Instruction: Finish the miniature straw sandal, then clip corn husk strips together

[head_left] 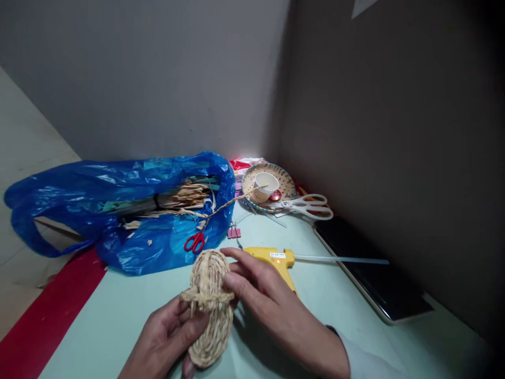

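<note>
Both hands hold a small woven straw slipper [210,305] over the pale green table [118,310]. My left hand [168,337] grips its lower side, thumb pressed on the braided strap. My right hand [268,305] pinches the strap and upper edge with its fingertips. A twisted straw cord [224,205] runs from near the slipper back toward the woven disc. A yellow glue gun [276,260] with a clear glue stick lies just behind my right hand.
A blue plastic bag [118,210] full of straw strips lies at the left, red-handled scissors [195,242] against it. A woven disc [268,184] with a white cup, white scissors [310,205], pink binder clips [234,231] and a dark tablet [371,268] sit by the right wall.
</note>
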A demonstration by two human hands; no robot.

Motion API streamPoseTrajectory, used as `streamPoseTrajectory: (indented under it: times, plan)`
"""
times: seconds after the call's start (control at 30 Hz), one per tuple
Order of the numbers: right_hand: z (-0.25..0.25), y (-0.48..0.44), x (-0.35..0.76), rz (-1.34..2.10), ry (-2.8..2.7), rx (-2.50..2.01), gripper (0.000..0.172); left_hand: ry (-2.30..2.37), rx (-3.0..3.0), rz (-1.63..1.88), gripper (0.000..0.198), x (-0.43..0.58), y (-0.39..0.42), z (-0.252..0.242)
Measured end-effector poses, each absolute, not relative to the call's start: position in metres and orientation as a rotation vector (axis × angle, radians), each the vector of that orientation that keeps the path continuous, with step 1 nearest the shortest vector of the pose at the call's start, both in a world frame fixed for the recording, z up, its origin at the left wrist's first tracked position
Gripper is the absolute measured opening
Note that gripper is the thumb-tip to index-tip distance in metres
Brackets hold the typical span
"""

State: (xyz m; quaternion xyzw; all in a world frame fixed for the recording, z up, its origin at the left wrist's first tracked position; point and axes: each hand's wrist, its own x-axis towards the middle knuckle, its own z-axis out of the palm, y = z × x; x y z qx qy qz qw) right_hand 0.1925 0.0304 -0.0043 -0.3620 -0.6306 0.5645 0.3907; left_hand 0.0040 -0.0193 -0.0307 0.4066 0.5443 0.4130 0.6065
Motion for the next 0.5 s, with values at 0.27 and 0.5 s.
streamPoseTrajectory:
  times: [0.27,0.5]
  plan:
    - [-0.019,0.038,0.188,1.499,-1.446,-1.004,0.030,1.181,0.882,1.077,0.052,-0.001,-0.009,-0.036]
    - [-0.014,0.031,0.191,1.186,-1.860,-1.207,0.032,1.279,0.892,0.868,0.046,-0.019,-0.016,-0.030]
